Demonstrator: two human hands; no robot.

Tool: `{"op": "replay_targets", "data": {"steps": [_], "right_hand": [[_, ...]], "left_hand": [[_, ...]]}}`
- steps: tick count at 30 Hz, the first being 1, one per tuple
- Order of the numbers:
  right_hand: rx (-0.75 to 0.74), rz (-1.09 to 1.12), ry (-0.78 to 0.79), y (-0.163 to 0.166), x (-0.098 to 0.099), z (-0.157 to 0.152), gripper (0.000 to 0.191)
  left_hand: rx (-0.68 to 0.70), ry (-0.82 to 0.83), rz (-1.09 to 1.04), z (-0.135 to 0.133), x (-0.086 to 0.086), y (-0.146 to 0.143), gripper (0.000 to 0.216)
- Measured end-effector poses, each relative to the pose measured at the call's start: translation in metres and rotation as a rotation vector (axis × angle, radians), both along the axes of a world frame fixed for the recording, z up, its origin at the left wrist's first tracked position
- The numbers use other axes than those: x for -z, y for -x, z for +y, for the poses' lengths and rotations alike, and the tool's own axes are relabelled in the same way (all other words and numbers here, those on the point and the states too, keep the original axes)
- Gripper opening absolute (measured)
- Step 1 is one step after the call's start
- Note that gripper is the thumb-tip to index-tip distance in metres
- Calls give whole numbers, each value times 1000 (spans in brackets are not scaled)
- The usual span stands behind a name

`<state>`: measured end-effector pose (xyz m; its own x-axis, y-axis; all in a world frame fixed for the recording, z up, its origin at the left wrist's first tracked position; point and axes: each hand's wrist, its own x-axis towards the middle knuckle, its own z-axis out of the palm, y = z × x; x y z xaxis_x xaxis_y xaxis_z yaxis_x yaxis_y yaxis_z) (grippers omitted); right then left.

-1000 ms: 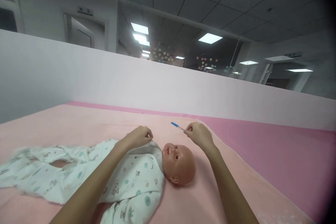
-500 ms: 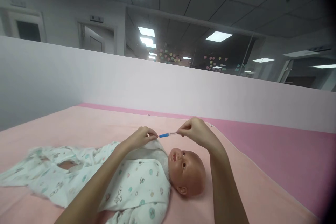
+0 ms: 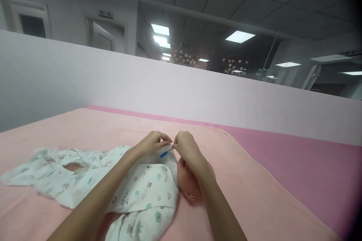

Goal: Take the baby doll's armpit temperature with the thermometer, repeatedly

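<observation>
A baby doll (image 3: 186, 182) lies on its back in a white printed baby outfit (image 3: 154, 188), its head to the right. My left hand (image 3: 154, 143) pinches the raised collar edge of the outfit on the far side of the neck. Close beside it, my right hand (image 3: 186, 147) grips one end of a slim thermometer (image 3: 164, 154). The thermometer's blue end points down and left, at the collar opening below my left fingers. My right hand and wrist cover much of the doll's face.
A peach blanket (image 3: 254, 196) lies under the doll, over a pink mat (image 3: 296, 158). A white padded wall (image 3: 181, 90) runs along the back. Beyond it are doors and a window with heart-shaped stickers (image 3: 183, 58).
My right hand has moved left with the thermometer, from above the doll's face to the collar. The thermometer now tilts downward. My left hand stays at the collar.
</observation>
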<state>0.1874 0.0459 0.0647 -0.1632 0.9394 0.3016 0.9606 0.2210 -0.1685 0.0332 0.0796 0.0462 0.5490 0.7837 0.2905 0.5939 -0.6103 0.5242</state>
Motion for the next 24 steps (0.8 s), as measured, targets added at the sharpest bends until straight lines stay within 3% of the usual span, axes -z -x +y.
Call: {"op": "replay_targets", "data": {"steps": [5, 13, 24], "right_hand": [[21, 17, 32, -2, 1, 4, 12], [25, -123, 79, 0, 6, 5, 19], [-100, -274, 118, 19, 20, 9, 25]], "left_hand": [[-26, -16, 40, -2, -3, 0, 38], [-40, -45, 68, -6, -9, 0, 36], [-77, -102, 154, 1, -6, 4, 34]]}}
